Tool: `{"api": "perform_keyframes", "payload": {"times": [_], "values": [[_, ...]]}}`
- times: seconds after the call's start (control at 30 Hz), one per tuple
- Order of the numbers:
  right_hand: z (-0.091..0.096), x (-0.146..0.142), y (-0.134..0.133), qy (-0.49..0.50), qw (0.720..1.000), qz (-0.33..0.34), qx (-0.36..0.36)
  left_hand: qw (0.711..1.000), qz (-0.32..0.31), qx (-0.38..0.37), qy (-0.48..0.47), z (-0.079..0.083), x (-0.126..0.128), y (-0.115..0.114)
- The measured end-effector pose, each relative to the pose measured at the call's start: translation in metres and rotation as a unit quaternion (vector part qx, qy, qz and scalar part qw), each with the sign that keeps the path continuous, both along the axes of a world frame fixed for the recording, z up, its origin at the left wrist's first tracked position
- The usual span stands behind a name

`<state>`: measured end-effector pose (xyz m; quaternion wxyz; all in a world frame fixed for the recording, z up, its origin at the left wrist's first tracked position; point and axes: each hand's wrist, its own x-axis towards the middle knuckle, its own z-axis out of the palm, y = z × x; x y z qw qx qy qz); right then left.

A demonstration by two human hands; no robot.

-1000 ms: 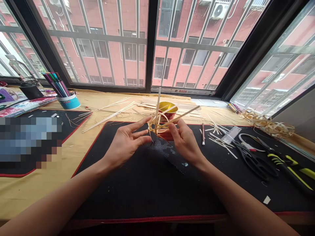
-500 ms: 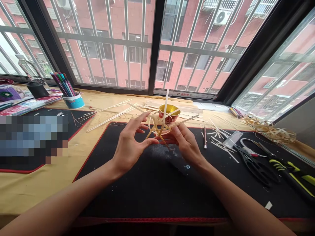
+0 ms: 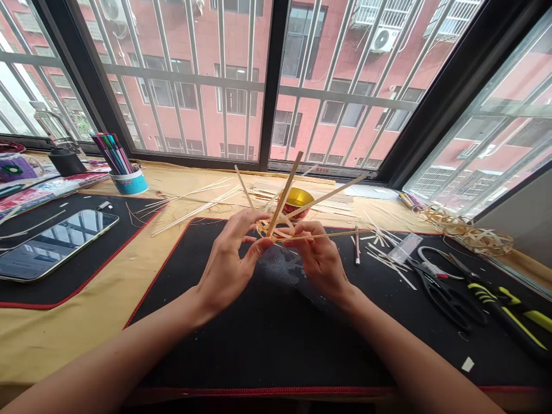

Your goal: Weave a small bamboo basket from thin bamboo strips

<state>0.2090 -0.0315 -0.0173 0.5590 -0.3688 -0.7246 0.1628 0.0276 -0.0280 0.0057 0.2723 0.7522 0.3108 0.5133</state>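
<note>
Nearest, both forearms come in from the bottom edge onto a black desk mat (image 3: 259,345) w/ red stitched border. L hand (image 3: 230,253) is curled, fingers arched, thumb and index closing on the left side of a bamboo-strip weave (image 3: 276,227); R hand (image 3: 319,259) has fingers bunched and pinched on its right side. Neither hand is fully open, and exactly which strips each grips is hidden behind the fingers.

The weave is held in the air just above the mat, btw the hands: a loop of flat strips w/ long stiff ends sticking out up, left and right. Its crossings are mostly covered.

R of the hands, on the mat: a thin pencil-like tool (image 3: 357,244), cut strip bits (image 3: 388,256), a clear ruler (image 3: 407,247), black scissors (image 3: 448,299) and a yellow-black handled tool (image 3: 504,310), cut off at the frame edge.

L, on a 2nd mat, a phone or tablet (image 3: 56,244). Farther, a red-and-gold bowl (image 3: 295,204) partly behind the strips, loose strips (image 3: 194,207), a pen cup (image 3: 128,181), coiled strips (image 3: 466,227), then barred windows (image 3: 271,80).
</note>
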Motion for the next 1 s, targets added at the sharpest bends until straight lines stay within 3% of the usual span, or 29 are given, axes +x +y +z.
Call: {"api": "perform_keyframes", "payload": {"times": [0.17,0.37,0.67,0.8,1.0], "values": [[0.003,0.004,0.000,-0.054,0.997,-0.039,0.038,0.996,-0.039,-0.080,-0.029,0.004,0.001,0.002],[0.003,0.007,0.002,-0.063,0.994,-0.038,0.075,0.985,-0.027,-0.162,-0.051,0.013,0.001,0.000],[0.007,0.006,0.003,-0.091,0.985,-0.053,0.134,0.909,-0.146,-0.333,-0.204,0.017,0.007,-0.002],[0.009,0.005,0.003,-0.101,0.981,-0.057,0.153,0.894,-0.170,-0.349,-0.225,0.019,0.006,0.000],[0.009,0.005,0.002,-0.112,0.982,-0.057,0.138,0.898,-0.168,-0.324,-0.247,0.018,0.007,0.000]]}}
